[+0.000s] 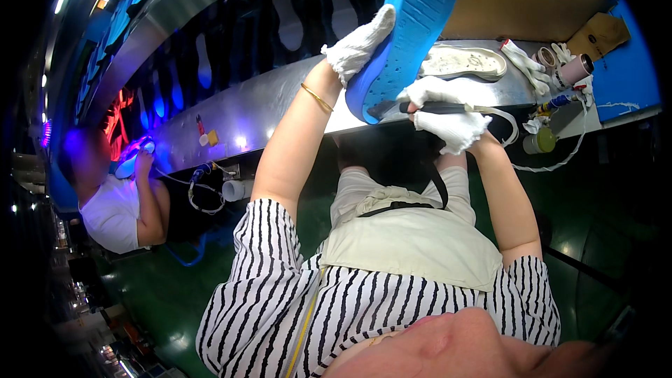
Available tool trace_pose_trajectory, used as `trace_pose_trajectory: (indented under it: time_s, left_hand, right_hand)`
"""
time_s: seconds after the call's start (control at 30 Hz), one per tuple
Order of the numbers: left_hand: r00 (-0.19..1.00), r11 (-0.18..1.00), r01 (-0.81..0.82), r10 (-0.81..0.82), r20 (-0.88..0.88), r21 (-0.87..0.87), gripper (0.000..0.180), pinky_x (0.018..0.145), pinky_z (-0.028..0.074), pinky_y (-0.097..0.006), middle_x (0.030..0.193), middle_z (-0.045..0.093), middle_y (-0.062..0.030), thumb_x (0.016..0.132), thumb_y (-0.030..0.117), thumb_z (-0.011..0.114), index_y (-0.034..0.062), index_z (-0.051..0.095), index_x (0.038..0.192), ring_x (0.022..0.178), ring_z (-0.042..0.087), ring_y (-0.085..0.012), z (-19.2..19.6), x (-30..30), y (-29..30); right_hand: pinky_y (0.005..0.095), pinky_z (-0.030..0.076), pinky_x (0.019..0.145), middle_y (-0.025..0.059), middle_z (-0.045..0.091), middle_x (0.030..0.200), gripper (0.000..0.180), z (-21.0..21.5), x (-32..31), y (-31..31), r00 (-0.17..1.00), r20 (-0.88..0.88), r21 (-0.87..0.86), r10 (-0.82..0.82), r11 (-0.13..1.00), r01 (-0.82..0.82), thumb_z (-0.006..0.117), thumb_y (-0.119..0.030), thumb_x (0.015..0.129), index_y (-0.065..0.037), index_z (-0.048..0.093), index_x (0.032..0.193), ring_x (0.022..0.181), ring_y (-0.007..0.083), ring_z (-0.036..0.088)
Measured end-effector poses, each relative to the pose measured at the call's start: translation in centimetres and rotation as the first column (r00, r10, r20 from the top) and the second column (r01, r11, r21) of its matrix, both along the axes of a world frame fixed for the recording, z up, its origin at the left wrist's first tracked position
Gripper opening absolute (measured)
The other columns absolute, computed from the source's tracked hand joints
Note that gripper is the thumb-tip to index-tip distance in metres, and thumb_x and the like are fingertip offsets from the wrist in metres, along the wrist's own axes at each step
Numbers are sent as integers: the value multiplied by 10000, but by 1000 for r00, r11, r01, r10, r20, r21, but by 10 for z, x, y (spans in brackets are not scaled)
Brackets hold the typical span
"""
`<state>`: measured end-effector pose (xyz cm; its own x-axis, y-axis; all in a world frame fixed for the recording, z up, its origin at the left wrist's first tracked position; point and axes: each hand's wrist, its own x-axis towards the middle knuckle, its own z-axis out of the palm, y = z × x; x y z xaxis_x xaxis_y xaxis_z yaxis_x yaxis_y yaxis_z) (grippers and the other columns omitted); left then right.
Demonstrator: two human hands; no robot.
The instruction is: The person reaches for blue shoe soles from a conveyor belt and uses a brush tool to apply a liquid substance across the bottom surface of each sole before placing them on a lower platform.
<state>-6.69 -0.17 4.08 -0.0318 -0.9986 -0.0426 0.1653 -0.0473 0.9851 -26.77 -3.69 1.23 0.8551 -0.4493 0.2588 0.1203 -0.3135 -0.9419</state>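
Note:
A blue shoe sole [409, 31], pitted with small holes, is held up and tilted over the bench by my left hand [364, 45]. That hand wears a white glove, and its fingers are partly hidden at the sole's edge. My gloved right hand [448, 115] is closed round a dark-handled brush [437, 107]. The brush's dark bristles touch or lie very close to the lower end of the sole; I cannot tell which. From the back of the handle runs a pale hose [505, 120]. Behind the right hand, an off-white shoe sole [465, 63] lies on the metal bench [262, 101].
Several soles lie on the dark conveyor [245, 28] beyond the bench. White gloves [525, 66], a pink cup [575, 71] and a cardboard box [600, 35] stand at the right. A greenish jar [540, 141] hangs below. At left sits a co-worker [115, 203] holding a blue piece.

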Motion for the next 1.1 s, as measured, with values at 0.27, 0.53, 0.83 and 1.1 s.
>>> trace_pose_trajectory:
  time_s: [0.27,0.53,0.83,1.1]
  left_hand:
    - [994,971,-107,108,5,212,745,765,534,-349,1116,587,-151,788,642,504,87,465,1282,926,610,-239,-13,9,-4]
    - [994,954,-53,78,-74,296,755,818,514,-362,1177,558,-148,798,655,473,98,441,1306,987,584,-251,-11,12,4]
    - [974,940,-199,221,-51,276,807,807,522,-378,1165,557,-161,773,684,479,88,425,1314,969,586,-252,-10,13,22]
    - [779,972,-233,191,-597,7,843,1030,292,-545,1351,404,-127,806,727,320,104,322,1374,1245,385,-301,-53,41,54]
  right_hand:
    - [274,464,800,61,626,937,117,2,2,-11,998,-18,402,52,915,-40,631,-50,696,-55,593,806,871,145,575]
    - [282,476,779,50,615,866,111,-2,-4,-18,987,21,143,159,977,-160,605,-43,700,-53,584,808,829,129,567]
    - [260,466,679,33,589,816,100,-11,-4,-27,998,53,-190,40,981,-29,621,-33,666,-62,594,758,757,128,558]
    - [230,506,659,58,630,827,180,-12,-19,-18,960,167,156,-225,967,200,664,9,739,-23,587,899,749,91,608]
